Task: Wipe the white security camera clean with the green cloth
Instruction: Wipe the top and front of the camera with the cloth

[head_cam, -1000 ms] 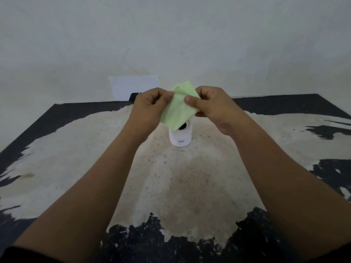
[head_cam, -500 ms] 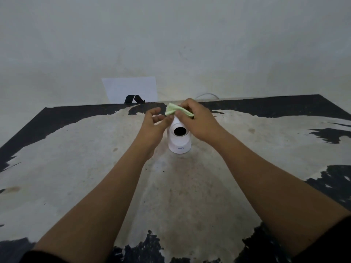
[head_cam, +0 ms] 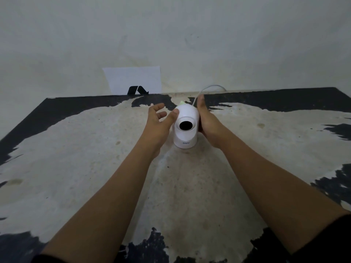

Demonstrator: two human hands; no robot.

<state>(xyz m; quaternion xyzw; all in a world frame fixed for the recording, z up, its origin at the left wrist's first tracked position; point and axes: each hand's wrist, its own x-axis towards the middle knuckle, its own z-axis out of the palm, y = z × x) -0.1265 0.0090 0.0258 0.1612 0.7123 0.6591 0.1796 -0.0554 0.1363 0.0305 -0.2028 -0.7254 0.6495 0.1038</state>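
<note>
The white security camera (head_cam: 185, 137) stands upright on the table, its dark round lens facing me. My right hand (head_cam: 208, 121) cups its right side and reaches behind it, fingers hidden. Only a small tip of the green cloth (head_cam: 182, 102) peeks over the top of the camera head, behind it by my right hand. My left hand (head_cam: 158, 121) is at the camera's left with its fingers spread. Its thumb touches the upper left of the camera head.
The worn table (head_cam: 95, 168) is pale with black patches, its far edge against a white wall. A white cable (head_cam: 210, 87) runs from behind the camera to the wall. A white sheet with a black mark (head_cam: 133, 80) leans on the wall.
The cloth was held in front of the camera with both hands, then laid on its top. Now it has gone behind the head with my right hand, and my left hand has let go and opened.
</note>
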